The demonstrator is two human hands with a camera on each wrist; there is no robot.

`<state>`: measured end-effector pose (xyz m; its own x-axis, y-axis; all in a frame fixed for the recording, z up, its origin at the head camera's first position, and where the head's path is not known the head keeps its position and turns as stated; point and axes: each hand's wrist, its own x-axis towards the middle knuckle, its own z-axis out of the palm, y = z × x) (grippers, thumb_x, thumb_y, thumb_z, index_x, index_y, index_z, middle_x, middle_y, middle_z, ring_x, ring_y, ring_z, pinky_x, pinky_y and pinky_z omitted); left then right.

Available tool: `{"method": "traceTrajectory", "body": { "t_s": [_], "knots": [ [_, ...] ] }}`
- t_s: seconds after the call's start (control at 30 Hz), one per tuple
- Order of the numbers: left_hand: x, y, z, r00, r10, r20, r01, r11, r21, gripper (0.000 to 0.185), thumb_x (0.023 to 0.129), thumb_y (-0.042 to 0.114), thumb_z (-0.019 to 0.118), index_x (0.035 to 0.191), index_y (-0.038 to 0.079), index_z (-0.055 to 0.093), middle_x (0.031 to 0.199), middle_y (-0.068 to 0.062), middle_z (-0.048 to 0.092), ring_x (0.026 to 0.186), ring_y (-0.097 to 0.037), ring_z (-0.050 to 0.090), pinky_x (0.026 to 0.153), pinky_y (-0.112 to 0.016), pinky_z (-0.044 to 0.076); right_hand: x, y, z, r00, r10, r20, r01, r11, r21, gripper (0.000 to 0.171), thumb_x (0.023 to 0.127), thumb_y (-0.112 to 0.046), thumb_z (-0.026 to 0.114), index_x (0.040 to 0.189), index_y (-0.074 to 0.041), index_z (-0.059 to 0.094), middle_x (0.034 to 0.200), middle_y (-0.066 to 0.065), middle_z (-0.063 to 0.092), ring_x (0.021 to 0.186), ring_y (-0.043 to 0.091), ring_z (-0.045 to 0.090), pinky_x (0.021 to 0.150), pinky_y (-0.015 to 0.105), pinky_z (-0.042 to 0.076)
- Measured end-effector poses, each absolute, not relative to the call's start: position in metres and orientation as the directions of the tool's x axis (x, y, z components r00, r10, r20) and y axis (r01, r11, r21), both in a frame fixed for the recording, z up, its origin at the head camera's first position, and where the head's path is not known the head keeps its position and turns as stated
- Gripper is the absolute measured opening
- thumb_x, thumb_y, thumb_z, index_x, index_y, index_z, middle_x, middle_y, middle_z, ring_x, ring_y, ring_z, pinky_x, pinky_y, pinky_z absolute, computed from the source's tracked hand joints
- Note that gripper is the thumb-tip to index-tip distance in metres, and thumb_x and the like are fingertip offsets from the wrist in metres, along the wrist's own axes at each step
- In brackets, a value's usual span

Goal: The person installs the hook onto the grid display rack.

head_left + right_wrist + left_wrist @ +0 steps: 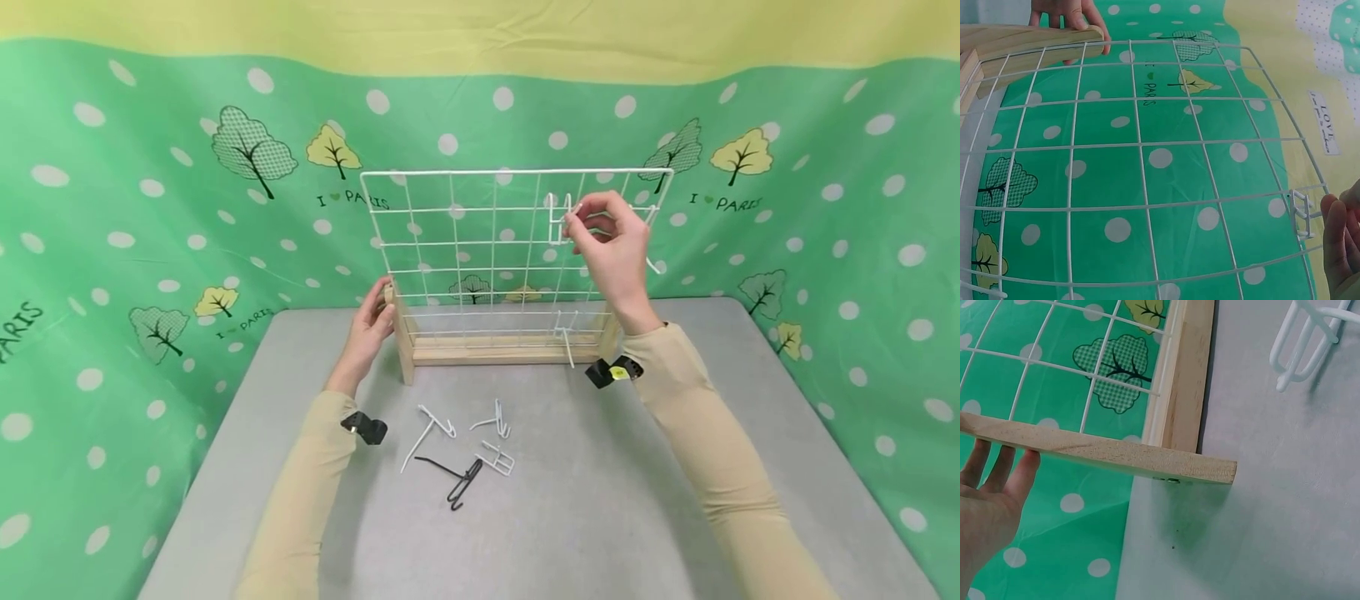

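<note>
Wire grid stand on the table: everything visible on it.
The wire grid stand stands upright on the grey table: white wire mesh, apparently coated metal, between pale wooden side posts with a low wooden crossbar. The mesh rises above the posts. The left hand holds the left post near its top; the right hand pinches a white hook at the mesh's upper right. Another white hook hangs lower right. The right arm partly hides the right post.

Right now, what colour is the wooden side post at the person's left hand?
Pale tan; the side post shows best in the left wrist view.
</note>
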<state>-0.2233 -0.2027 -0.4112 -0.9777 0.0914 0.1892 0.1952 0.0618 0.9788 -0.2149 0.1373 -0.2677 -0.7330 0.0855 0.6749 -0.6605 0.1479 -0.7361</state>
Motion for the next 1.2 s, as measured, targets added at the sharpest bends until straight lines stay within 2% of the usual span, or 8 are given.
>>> {"method": "traceTrajectory", "body": {
  "t_s": [0.1,0.27,0.43,0.7,0.9,1.2],
  "knots": [
    [-0.223,-0.203,-0.413,-0.979,0.092,0.184,0.190,0.067,0.979,0.052,0.104,0.009,0.042,0.152,0.011,0.023,0.148,-0.029,0.029,0.132,-0.043,0.034,0.105,-0.055,0.037,-0.218,0.138,-0.274,-0.746,0.078,0.662,-0.645,0.166,-0.746,0.012,0.088,0.006,0.064,0.097,0.013,0.059,0.085,0.014,0.063,0.070,0.022,0.061,0.055,0.023,0.051],
    [-0.229,-0.206,-0.422,-0.978,0.093,0.186,0.193,0.070,0.979,0.052,0.104,0.009,0.042,0.153,0.013,0.023,0.148,-0.028,0.028,0.133,-0.043,0.033,0.105,-0.055,0.036,-0.227,0.139,-0.290,-0.739,0.072,0.670,-0.650,0.186,-0.737,0.013,0.087,0.003,0.066,0.097,0.010,0.060,0.086,0.009,0.064,0.070,0.016,0.062,0.054,0.020,0.052],
    [-0.238,-0.209,-0.433,-0.977,0.078,0.199,0.204,0.060,0.977,0.053,0.104,0.013,0.043,0.153,0.017,0.025,0.147,-0.025,0.031,0.132,-0.040,0.035,0.104,-0.055,0.037,-0.228,0.138,-0.300,-0.723,0.062,0.688,-0.667,0.198,-0.718,0.012,0.087,0.002,0.066,0.096,0.009,0.061,0.087,0.013,0.064,0.070,0.013,0.062,0.052,0.019,0.050],
    [-0.239,-0.207,-0.435,-0.974,0.066,0.215,0.219,0.065,0.974,0.052,0.103,0.019,0.046,0.152,0.022,0.029,0.145,-0.023,0.034,0.129,-0.037,0.037,0.104,-0.054,0.037,-0.213,0.132,-0.295,-0.752,0.068,0.655,-0.630,0.219,-0.745,0.012,0.086,0.009,0.064,0.096,0.013,0.059,0.089,0.016,0.063,0.072,0.013,0.061,0.055,0.016,0.048],
    [-0.238,-0.208,-0.434,-0.974,0.063,0.216,0.220,0.059,0.974,0.052,0.103,0.019,0.046,0.153,0.021,0.028,0.146,-0.022,0.033,0.130,-0.037,0.037,0.105,-0.054,0.037,-0.201,0.129,-0.290,-0.777,0.066,0.627,-0.599,0.233,-0.766,0.013,0.085,0.011,0.064,0.097,0.015,0.059,0.092,0.021,0.062,0.073,0.015,0.060,0.057,0.016,0.047],
    [-0.236,-0.209,-0.435,-0.979,0.065,0.194,0.197,0.036,0.980,0.054,0.104,0.014,0.043,0.154,0.017,0.024,0.148,-0.024,0.030,0.133,-0.039,0.034,0.106,-0.055,0.035,-0.198,0.133,-0.297,-0.758,0.037,0.651,-0.622,0.256,-0.740,0.011,0.086,0.010,0.064,0.096,0.015,0.063,0.090,0.024,0.064,0.071,0.013,0.059,0.055,0.018,0.046]
  ]
}}
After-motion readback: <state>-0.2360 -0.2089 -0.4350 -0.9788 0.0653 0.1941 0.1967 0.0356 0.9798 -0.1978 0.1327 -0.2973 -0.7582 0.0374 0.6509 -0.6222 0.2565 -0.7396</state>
